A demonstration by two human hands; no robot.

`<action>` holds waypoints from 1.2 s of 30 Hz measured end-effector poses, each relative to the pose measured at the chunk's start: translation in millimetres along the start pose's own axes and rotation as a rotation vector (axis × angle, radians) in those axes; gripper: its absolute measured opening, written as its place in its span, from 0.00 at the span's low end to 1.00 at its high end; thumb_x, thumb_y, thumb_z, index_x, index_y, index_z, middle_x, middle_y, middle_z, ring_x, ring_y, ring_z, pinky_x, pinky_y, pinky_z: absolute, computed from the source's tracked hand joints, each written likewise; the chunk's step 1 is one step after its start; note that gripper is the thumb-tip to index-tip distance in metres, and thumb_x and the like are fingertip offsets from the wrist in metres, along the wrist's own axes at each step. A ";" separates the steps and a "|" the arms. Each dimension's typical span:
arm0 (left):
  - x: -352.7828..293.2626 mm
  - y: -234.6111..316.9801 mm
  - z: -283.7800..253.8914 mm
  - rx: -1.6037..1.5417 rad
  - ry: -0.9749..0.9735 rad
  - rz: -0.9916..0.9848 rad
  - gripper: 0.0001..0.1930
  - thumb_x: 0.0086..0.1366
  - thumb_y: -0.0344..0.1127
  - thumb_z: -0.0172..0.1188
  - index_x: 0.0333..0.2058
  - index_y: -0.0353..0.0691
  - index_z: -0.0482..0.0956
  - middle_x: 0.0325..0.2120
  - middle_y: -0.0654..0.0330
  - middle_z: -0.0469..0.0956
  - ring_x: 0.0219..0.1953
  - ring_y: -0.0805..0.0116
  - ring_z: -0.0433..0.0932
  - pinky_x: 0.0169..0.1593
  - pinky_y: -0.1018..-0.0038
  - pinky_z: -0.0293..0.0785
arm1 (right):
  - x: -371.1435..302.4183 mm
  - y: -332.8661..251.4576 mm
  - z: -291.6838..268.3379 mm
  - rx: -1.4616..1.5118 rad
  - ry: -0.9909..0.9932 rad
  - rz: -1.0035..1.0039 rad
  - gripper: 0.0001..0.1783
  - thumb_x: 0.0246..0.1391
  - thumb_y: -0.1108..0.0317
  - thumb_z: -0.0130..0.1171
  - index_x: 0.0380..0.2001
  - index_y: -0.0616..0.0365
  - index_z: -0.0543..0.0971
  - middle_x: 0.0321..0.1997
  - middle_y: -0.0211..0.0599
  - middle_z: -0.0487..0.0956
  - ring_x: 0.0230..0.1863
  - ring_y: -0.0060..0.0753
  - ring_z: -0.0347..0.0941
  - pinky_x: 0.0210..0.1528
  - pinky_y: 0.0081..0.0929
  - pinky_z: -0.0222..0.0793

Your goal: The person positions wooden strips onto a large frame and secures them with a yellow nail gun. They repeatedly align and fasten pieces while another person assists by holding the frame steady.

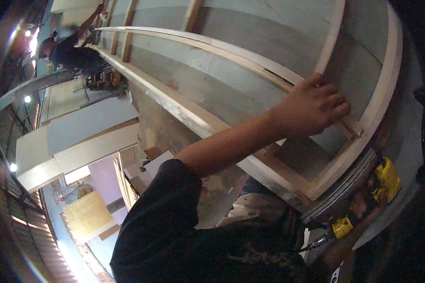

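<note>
My left hand [314,104] reaches across a long wooden frame [385,70], fingers curled down over a pale wooden strip [231,55] near where it meets a crosspiece [333,37]. The hand covers that joint, so the exact grip is partly hidden. At the lower right, my right hand [360,205] is wrapped round a yellow cordless drill [342,227], below the frame's near end. The drill's dark chuck points left, toward my dark shirt.
Another person [63,52] in dark clothes is at the frame's far end, one arm stretched toward it. Pale boards [89,125] lie stacked on the left, with a yellowish panel [89,214] below them. Stacked thin edges [342,186] show beneath the frame's near end.
</note>
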State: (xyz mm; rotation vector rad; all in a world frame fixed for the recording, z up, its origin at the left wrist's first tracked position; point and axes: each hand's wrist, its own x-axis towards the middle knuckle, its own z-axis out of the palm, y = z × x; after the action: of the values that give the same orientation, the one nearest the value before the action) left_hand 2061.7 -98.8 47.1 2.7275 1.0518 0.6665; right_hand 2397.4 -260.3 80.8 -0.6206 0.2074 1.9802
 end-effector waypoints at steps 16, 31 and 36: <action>-8.9 -11.2 1.4 -0.169 -0.021 -0.056 0.17 0.61 0.43 0.60 0.49 0.49 0.76 0.45 0.62 0.78 0.53 0.59 0.75 0.58 0.53 0.64 | 23.5 14.1 8.0 -0.032 0.027 0.073 0.28 0.56 0.53 0.56 0.48 0.68 0.70 0.48 0.64 0.75 0.23 0.34 0.72 0.23 0.30 0.73; 4.6 -26.0 -17.7 0.089 0.006 0.007 0.18 0.48 0.41 0.70 0.40 0.54 0.80 0.28 0.71 0.78 0.33 0.69 0.79 0.40 0.68 0.69 | 54.3 31.2 28.3 -0.205 -0.026 0.045 0.35 0.50 0.51 0.57 0.44 0.81 0.69 0.18 0.55 0.75 0.10 0.31 0.66 0.13 0.25 0.66; 3.1 -28.3 -15.3 0.063 0.116 0.009 0.19 0.45 0.42 0.71 0.39 0.54 0.82 0.29 0.71 0.79 0.34 0.69 0.79 0.39 0.68 0.67 | 55.7 28.4 31.5 -0.196 0.036 0.095 0.36 0.49 0.51 0.56 0.44 0.82 0.69 0.17 0.53 0.75 0.11 0.33 0.67 0.14 0.25 0.66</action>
State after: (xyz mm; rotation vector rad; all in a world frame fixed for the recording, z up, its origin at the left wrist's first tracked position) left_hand 2039.7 -76.0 53.8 2.7777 1.1042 0.8153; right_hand 2342.0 -217.7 76.0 -0.7850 0.0655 2.0982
